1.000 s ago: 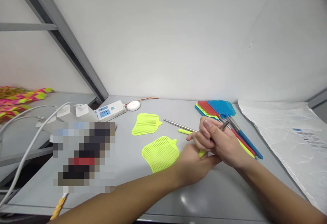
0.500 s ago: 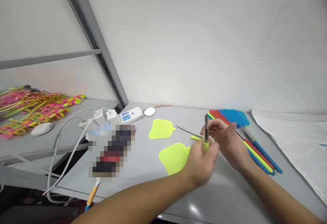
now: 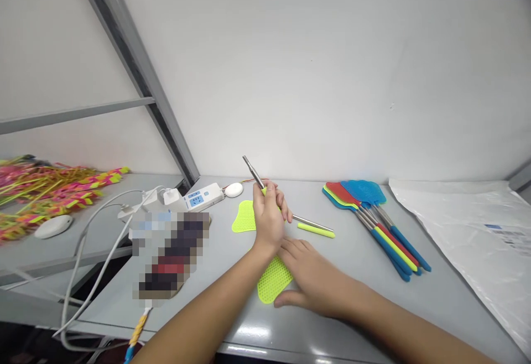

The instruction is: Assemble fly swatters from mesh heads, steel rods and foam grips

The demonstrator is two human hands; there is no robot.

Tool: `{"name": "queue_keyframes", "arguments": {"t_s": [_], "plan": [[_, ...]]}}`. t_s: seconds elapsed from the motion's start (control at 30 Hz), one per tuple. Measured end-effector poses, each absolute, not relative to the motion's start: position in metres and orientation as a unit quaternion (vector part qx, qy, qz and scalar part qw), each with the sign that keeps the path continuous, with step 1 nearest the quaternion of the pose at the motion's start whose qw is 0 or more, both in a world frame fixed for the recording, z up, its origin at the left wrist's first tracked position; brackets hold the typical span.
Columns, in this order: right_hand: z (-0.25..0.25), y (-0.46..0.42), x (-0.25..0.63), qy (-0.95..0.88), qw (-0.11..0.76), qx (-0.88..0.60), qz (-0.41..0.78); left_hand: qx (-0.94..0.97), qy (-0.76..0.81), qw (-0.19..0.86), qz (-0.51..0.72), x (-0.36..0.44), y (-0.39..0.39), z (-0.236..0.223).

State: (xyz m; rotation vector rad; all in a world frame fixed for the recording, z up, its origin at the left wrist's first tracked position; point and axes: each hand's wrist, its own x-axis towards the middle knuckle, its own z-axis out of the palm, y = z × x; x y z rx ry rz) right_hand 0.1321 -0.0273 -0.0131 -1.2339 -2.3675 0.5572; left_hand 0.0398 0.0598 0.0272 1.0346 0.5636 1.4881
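Observation:
My left hand [image 3: 269, 214] is closed around a telescopic fly swatter handle [image 3: 254, 171], its silver rod pointing up and left and a bit of its yellow-green grip showing. Just below, my right hand [image 3: 311, 275] lies with fingers and thumb spread over a perforated yellow-green swatter head [image 3: 274, 282] on the table. A second yellow-green swatter head [image 3: 244, 217] is partly hidden behind my left hand. To the right of that hand lie a loose metal rod [image 3: 313, 223] and a yellow-green grip [image 3: 316, 230].
A pile of blue, red and yellow-green fly swatters [image 3: 373, 220] lies at the right, beside a white plastic bag [image 3: 460, 231]. At the left are a power strip [image 3: 203, 197], a white oval device [image 3: 233, 190], cables and a pixelated object [image 3: 174, 259]. Colourful braided strands [image 3: 62, 192] lie farther left.
My left hand has moved left and up with the handle, which now tilts left. My right hand has come down from near the swatter pile onto the nearer swatter head.

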Motion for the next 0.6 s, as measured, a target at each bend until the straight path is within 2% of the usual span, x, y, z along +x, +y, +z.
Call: {"name": "queue_keyframes", "arguments": {"t_s": [0.2,0.3,0.5,0.6], "plan": [[-0.012,-0.031,0.142,-0.836,0.172,-0.502,0.138,0.460,0.249,0.600,0.605,0.042,0.058,0.023],[-0.018,-0.028,0.144,-0.809,0.183,-0.541,0.138,0.484,0.251,0.609,0.576,0.046,0.048,0.017],[-0.024,-0.021,0.146,-0.743,0.235,-0.590,0.212,0.541,0.259,0.639,0.483,0.054,0.023,0.007],[-0.011,-0.022,0.155,-0.737,0.233,-0.562,0.295,0.577,0.233,0.618,0.480,0.053,0.015,0.009]]}}
